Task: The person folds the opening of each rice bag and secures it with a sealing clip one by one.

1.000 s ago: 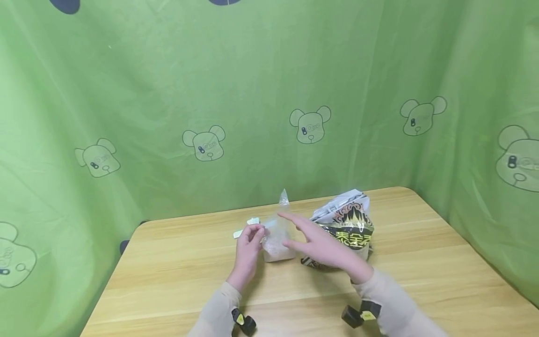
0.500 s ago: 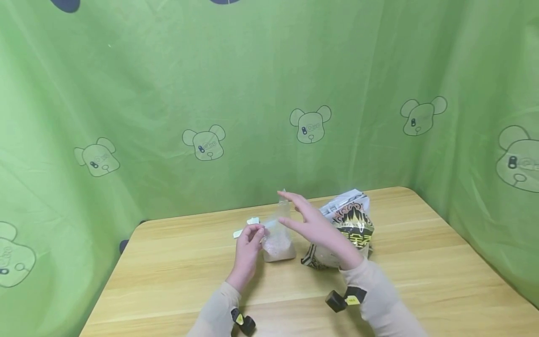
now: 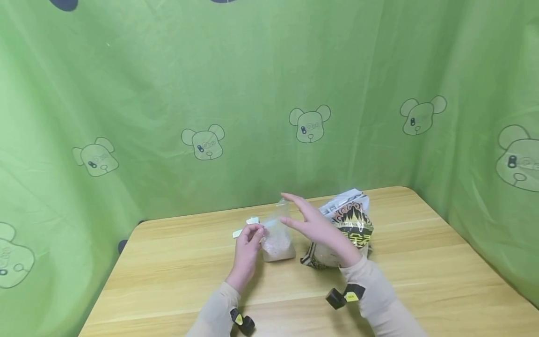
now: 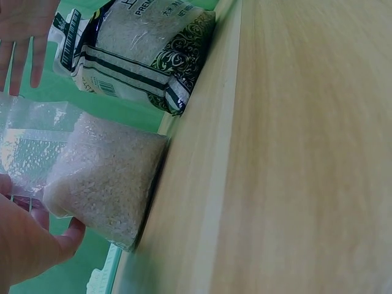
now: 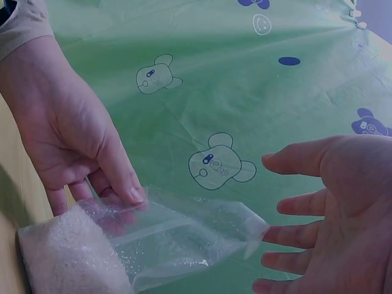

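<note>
A clear plastic bag of rice (image 3: 279,246) stands upright on the wooden table, grains filling its lower part. My left hand (image 3: 247,250) pinches the bag's near left edge between thumb and fingers, above the rice. In the right wrist view the empty upper part of the bag (image 5: 190,236) narrows to a point beside my right hand (image 5: 352,214). That hand has its fingers extended and spread, with fingertips right at the bag's tip. In the left wrist view, rice grains show plainly through the plastic (image 4: 107,177).
A larger printed rice bag (image 3: 353,217) with a crumpled top stands right of the small one, partly behind my right arm. A pale green and white plastic piece (image 3: 252,220) lies behind my left hand. A green curtain (image 3: 261,84) hangs behind the table (image 3: 177,271).
My right hand has moved up and slightly left to the bag's top. The bag's pointed tip, upright before, now sits lower. My left hand keeps its pinch in place.
</note>
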Motion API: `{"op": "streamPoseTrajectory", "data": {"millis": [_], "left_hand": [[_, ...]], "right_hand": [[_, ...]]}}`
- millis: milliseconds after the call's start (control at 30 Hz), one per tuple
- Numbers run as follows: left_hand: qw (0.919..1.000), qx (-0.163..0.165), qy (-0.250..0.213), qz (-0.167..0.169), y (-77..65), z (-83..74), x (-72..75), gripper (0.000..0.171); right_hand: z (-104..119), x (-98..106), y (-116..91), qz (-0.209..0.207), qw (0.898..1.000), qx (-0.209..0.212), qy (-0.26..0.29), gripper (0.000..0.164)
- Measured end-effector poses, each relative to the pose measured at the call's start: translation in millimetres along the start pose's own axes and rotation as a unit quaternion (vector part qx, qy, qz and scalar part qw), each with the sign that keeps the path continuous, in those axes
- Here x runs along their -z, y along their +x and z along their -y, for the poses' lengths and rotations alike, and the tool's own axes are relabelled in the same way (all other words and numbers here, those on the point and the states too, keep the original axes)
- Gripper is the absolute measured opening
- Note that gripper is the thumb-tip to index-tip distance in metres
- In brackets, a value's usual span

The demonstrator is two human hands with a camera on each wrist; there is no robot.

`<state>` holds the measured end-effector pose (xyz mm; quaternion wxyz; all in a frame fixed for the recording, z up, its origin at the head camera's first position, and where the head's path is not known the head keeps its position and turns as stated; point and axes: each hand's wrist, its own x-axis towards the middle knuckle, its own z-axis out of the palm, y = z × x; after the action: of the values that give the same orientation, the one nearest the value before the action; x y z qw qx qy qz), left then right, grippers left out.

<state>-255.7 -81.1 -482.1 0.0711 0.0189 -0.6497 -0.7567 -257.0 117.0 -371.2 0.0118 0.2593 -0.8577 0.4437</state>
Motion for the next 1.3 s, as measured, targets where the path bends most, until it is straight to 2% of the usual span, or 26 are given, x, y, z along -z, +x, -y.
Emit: {"op": "streamPoseTrajectory", "data": {"millis": [233,533,767,1067,1300], "left_hand": [[1.0,0.002,0.0,0.0,-0.8,-0.9,0.6,0.017],[1.0,0.0,0.002,0.001,-0.4,-0.4,1.4,0.019],[1.0,-0.001,-0.003,0.003,-0.9,-0.6,0.3,0.014],[1.0,0.002,0.002,0.004,-1.5,-1.5,0.1,0.017],[0.9999,0.005,0.009,0.007,-2.3,-4.0,1.4,0.019]], "right_hand": [[-2.4,1.9,0.1,-0.009,1.0,0.014,0.006,0.066],[-5.0,-5.7,3.4,-0.036,0.999,0.031,0.014,0.047],[-8.4,-13.2,6.4,-0.062,0.997,0.044,-0.033,0.036],[-11.5,-18.3,7.2,-0.08,0.994,0.048,-0.064,0.036],[-9.9,-19.0,5.8,-0.074,0.993,0.057,-0.075,0.043]]}}
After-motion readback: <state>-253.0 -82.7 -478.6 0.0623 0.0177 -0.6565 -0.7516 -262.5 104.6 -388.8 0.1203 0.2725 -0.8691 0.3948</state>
